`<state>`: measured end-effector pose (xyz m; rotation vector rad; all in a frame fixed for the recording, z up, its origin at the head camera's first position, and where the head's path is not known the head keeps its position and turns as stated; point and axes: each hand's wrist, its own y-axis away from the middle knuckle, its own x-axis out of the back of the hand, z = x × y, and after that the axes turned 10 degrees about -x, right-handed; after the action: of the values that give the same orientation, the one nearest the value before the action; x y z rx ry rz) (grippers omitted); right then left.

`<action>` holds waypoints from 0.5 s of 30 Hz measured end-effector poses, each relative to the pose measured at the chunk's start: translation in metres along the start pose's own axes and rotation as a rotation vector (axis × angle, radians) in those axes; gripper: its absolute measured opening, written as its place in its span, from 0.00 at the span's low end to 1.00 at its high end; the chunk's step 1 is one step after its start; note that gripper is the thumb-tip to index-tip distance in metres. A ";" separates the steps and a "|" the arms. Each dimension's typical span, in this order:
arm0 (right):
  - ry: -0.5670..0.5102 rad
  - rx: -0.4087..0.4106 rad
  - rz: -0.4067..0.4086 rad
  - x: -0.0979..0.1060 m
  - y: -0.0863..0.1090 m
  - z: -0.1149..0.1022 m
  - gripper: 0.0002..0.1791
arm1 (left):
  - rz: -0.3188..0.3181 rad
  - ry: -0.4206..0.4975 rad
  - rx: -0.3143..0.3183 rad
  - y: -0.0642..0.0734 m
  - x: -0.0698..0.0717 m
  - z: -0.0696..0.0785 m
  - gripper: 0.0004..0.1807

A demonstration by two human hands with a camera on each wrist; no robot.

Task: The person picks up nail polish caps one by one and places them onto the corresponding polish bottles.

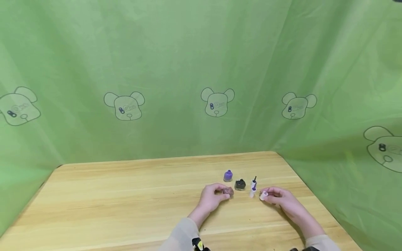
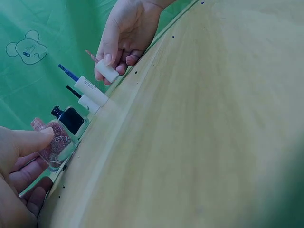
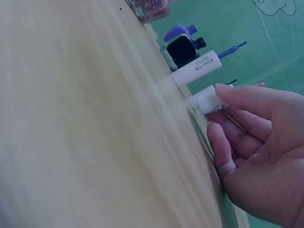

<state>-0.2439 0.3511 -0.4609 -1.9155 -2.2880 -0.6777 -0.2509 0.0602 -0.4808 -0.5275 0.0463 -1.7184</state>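
Note:
My left hand grips an uncapped nail polish bottle with pink glitter, thumb on its near side in the left wrist view. Between thumb and fingers, my right hand pinches a white nail polish cap by its barrel, its pinkish brush pointing up and away. Beyond my left hand stand an open purple bottle and an open black bottle. Two more white caps stand between my hands, brushes up: one with a purple brush, the other with a black brush.
The wooden table bears a few small dark specks. Its far and right edges meet a green curtain printed with bear heads. The bottles and standing caps sit close together toward the table's right side.

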 end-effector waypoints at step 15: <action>0.062 0.108 -0.329 0.010 0.007 -0.002 0.20 | -0.009 0.402 0.170 0.014 0.035 -0.007 0.18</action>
<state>-0.2402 0.3603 -0.4541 -1.4658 -2.5682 -0.6169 -0.2450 0.0225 -0.4805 -0.0517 0.1826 -1.7955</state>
